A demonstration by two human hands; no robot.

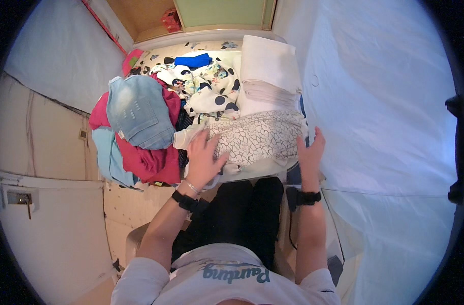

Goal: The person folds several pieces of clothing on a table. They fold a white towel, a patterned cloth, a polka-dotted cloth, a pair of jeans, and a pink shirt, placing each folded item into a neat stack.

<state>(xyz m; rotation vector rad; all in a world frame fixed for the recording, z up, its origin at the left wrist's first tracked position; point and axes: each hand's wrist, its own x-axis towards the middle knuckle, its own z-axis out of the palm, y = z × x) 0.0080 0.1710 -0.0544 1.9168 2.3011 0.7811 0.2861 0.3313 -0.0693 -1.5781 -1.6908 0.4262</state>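
A white garment with a dark crackle pattern lies spread across the front of a white table. My left hand is over its left end with the fingers apart; whether the fingertips press on the cloth I cannot tell. At the opposite end my right hand is beside the garment's edge, thumb and fingers spread, holding nothing. Behind the garment sits a stack of folded white cloth. A crumpled white garment with dark dots and flowers lies to the left of that stack.
Left of the hands is a clothes heap with a light denim garment on top, magenta cloth and light blue cloth. A rolled blue cloth lies farther back. Pale sheeting hangs close on the right. A door handle shows at left.
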